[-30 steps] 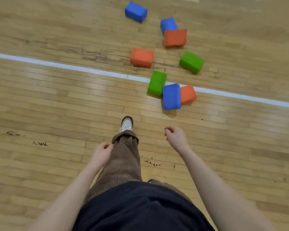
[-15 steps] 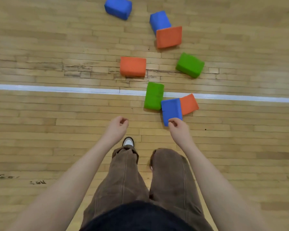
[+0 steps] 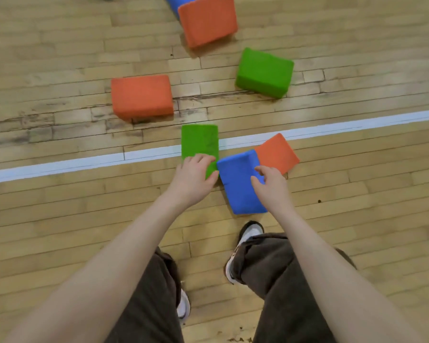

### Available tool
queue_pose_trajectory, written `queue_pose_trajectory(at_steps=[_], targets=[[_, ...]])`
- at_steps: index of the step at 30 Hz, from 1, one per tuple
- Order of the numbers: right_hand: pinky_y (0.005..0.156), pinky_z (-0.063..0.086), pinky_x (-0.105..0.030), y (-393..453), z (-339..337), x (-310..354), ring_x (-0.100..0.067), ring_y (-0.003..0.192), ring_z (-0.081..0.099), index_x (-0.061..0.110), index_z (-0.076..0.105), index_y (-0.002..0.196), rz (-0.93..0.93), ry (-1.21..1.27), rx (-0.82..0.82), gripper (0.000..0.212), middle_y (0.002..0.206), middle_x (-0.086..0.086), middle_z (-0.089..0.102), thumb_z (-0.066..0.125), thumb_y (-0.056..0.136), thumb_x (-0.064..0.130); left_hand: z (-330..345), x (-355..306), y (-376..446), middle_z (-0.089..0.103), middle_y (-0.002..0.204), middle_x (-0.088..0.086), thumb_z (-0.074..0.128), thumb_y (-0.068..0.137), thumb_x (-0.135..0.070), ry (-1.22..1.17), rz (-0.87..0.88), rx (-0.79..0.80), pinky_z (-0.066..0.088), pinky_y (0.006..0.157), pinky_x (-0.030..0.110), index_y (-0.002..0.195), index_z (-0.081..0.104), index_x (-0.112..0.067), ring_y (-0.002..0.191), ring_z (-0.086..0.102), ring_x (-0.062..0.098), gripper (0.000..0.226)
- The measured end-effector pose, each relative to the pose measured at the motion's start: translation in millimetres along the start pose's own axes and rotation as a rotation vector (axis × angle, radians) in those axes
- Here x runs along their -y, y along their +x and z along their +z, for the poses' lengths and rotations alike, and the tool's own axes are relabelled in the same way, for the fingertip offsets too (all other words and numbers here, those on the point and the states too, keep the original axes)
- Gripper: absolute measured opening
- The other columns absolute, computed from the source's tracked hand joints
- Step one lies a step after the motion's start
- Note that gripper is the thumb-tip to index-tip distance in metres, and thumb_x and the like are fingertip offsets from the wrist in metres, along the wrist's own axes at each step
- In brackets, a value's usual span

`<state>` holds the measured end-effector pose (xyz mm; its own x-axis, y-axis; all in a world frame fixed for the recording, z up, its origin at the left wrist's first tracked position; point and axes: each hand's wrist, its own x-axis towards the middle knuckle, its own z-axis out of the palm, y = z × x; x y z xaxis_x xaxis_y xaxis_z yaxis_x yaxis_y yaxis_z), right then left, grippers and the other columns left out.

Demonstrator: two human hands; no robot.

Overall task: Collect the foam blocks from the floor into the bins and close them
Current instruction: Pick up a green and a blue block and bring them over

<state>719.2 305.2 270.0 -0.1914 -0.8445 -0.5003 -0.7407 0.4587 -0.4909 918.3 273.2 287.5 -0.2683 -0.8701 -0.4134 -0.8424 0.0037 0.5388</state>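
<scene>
Down at the wooden floor (image 3: 60,219) we are looking through the head camera, both of our bare arms reaching forward over brown trousers and white shoes. Our left hand (image 3: 195,178) is resting on the near end of a green block (image 3: 200,142), fingers curled over its top and thumb against its right side, so it is grasping that block. Our right hand (image 3: 270,184) is lying on the blue block (image 3: 235,184), fingers bent over its upper right edge, gripping it. The green block is lying across the white line (image 3: 72,164), its near corner touching the blue block. Just beside the blue block's far right side an orange block (image 3: 278,152) is sitting, touching it, also on the line. Beyond the line a second orange block (image 3: 141,96) is lying to the left and a second green block (image 3: 264,73) to the right, well apart. Near the floor's top edge a third orange block (image 3: 207,19) is leaning against a partly cropped blue one (image 3: 177,2).
</scene>
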Motion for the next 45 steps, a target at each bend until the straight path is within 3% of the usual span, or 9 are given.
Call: queue_pose_trajectory(at_steps=[8, 11, 14, 17, 22, 26, 30, 40, 45], targets=[[0.111, 0.021, -0.049, 102, 106, -131, -0.036, 0.135, 0.023, 0.021, 0.025, 0.147, 0.059, -0.15, -0.087, 0.073, 0.153, -0.016, 0.013, 0.06, 0.086, 0.042, 151, 56, 119, 0.029, 0.152, -0.005, 0.048, 0.094, -0.036, 0.143, 0.164, 0.093, 0.021, 0.107, 0.038, 0.144, 0.033, -0.027, 0.134, 0.027, 0.023, 0.053], [0.114, 0.01, -0.049, 113, 132, -157, -0.029, 0.141, 0.017, 0.031, 0.014, 0.15, 0.036, -0.186, -0.067, 0.077, 0.154, -0.016, 0.014, 0.052, 0.086, 0.053, 182, 62, 140, 0.02, 0.156, -0.004, 0.046, 0.095, -0.038, 0.162, 0.235, 0.083, 0.019, 0.108, 0.039, 0.149, 0.019, -0.03, 0.137, 0.024, 0.022, 0.06], [0.11, 0.02, -0.047, 110, 148, -166, -0.027, 0.13, 0.035, 0.036, 0.017, 0.148, -0.008, -0.088, -0.153, 0.081, 0.14, -0.01, 0.034, 0.045, 0.076, 0.06, 198, 57, 150, 0.018, 0.156, -0.004, 0.043, 0.095, -0.04, 0.171, 0.304, 0.063, 0.019, 0.109, 0.039, 0.15, 0.011, -0.029, 0.138, 0.024, 0.022, 0.065], [0.105, 0.031, -0.041, 103, 152, -173, -0.021, 0.109, 0.045, 0.041, 0.03, 0.143, -0.064, 0.089, -0.208, 0.075, 0.12, -0.003, 0.035, 0.061, 0.075, 0.049, 206, 55, 153, 0.03, 0.151, -0.004, 0.044, 0.095, -0.039, 0.145, 0.321, 0.015, 0.026, 0.106, 0.041, 0.15, 0.015, -0.028, 0.133, 0.032, 0.025, 0.063], [0.092, 0.041, -0.024, 86, 154, -172, -0.006, 0.112, 0.043, 0.042, 0.038, 0.139, -0.137, 0.258, -0.201, 0.072, 0.13, 0.004, 0.036, 0.074, 0.078, 0.031, 205, 62, 150, 0.04, 0.143, -0.003, 0.046, 0.095, -0.037, 0.066, 0.354, -0.024, 0.035, 0.1, 0.041, 0.146, 0.027, -0.025, 0.125, 0.042, 0.024, 0.057], [0.093, 0.044, -0.032, 88, 152, -145, -0.017, 0.115, 0.047, 0.035, 0.052, 0.133, -0.19, 0.2, -0.378, 0.062, 0.129, -0.001, 0.047, 0.066, 0.074, 0.044, 193, 69, 151, 0.034, 0.148, -0.004, 0.043, 0.096, -0.038, -0.046, 0.289, -0.076, 0.026, 0.106, 0.038, 0.149, 0.016, -0.027, 0.133, 0.035, 0.017, 0.06], [0.092, 0.045, -0.046, 103, 155, -121, -0.024, 0.112, 0.049, 0.033, 0.051, 0.134, -0.135, 0.148, -0.444, 0.06, 0.128, -0.006, 0.047, 0.065, 0.076, 0.045, 179, 84, 160, 0.025, 0.154, -0.003, 0.039, 0.097, -0.042, 0.114, 0.229, -0.119, 0.02, 0.109, 0.039, 0.149, 0.016, -0.031, 0.137, 0.029, 0.024, 0.058], [0.094, 0.041, -0.045, 148, 172, -80, -0.031, 0.112, 0.046, 0.033, 0.046, 0.138, -0.071, -0.039, -0.518, 0.062, 0.13, -0.011, 0.043, 0.066, 0.081, 0.046, 198, 171, 169, -0.001, 0.156, 0.018, 0.045, 0.091, -0.054, 0.127, -0.284, -0.064, 0.015, 0.112, 0.049, 0.15, 0.004, -0.029, 0.141, 0.011, 0.038, 0.076], [0.093, 0.037, -0.044, 159, 181, -76, -0.031, 0.114, 0.043, 0.037, 0.039, 0.141, -0.019, -0.099, -0.473, 0.063, 0.136, -0.009, 0.037, 0.061, 0.083, 0.05, 203, 173, 171, -0.003, 0.155, 0.023, 0.051, 0.09, -0.051, 0.014, -0.34, -0.066, 0.023, 0.11, 0.048, 0.15, 0.001, -0.028, 0.137, 0.022, 0.042, 0.082]])
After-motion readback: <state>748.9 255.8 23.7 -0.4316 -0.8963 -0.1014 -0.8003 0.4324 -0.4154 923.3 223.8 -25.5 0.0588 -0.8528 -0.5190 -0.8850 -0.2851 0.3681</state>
